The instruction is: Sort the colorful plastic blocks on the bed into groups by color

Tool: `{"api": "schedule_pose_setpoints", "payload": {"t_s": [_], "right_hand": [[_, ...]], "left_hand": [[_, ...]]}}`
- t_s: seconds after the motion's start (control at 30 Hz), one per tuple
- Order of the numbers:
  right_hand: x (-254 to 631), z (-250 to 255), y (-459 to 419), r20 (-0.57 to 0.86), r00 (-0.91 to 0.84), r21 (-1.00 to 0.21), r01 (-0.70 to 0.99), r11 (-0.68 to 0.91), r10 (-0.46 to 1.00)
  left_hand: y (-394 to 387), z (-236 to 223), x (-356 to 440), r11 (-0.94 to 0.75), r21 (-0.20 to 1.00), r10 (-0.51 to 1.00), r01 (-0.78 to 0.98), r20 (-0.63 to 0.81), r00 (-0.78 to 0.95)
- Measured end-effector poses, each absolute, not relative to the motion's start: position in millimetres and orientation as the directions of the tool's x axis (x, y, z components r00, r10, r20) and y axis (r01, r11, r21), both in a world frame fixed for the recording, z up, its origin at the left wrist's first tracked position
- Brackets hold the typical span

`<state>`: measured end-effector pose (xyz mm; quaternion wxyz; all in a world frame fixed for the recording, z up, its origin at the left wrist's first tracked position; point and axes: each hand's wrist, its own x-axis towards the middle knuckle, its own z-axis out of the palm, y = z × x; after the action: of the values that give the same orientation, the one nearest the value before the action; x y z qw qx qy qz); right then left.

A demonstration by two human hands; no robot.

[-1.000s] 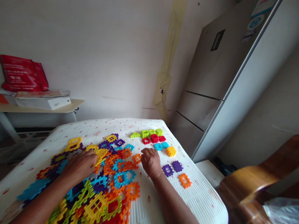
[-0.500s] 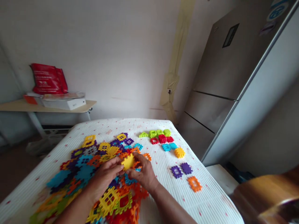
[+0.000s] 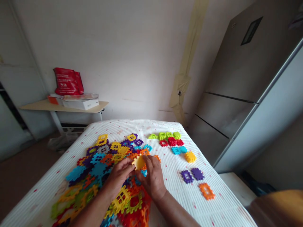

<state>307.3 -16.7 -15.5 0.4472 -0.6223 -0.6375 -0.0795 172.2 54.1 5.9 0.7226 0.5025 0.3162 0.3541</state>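
A yellow square interlocking block piece with notched edges is held between both hands, just above a heap of the same kind of pieces. My left hand pinches its left edge with thumb and fingers. On its right side, my right hand grips it, fingers over the edge and thumb below. Under and around the hands lie mixed pieces, among them a yellow window piece and a blue piece. The hands hide part of the heap.
Sorted pieces lie on the right of the white cloth-covered table: green, red, blue, yellow, purple and orange. A fridge stands right; a side table holds a red bag.
The yellow piece has tilted in the hands, and the right hand's fingers have shifted over its edge. The whole view has swung left, so everything appears farther right.
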Motion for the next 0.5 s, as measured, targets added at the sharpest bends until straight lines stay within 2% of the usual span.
{"api": "schedule_pose_setpoints", "payload": {"t_s": [0.27, 0.37, 0.5], "right_hand": [[308.7, -17.9, -14.1, 0.670, 0.248, -0.566, 0.781, 0.265, 0.700], [309.4, -15.6, -13.2, 0.657, 0.270, -0.602, 0.750, 0.273, 0.704], [312.5, -10.7, -14.7, 0.666, 0.158, -0.504, 0.815, 0.285, 0.729]], "left_hand": [[56.3, 2.2, 175.6, 0.235, 0.950, 0.841, -0.208, -0.092, 0.533], [56.8, 1.1, 175.1, 0.163, 0.979, 0.810, -0.121, -0.063, 0.583], [56.9, 5.5, 172.8, 0.059, 0.998, 0.801, 0.008, -0.053, 0.596]]}}
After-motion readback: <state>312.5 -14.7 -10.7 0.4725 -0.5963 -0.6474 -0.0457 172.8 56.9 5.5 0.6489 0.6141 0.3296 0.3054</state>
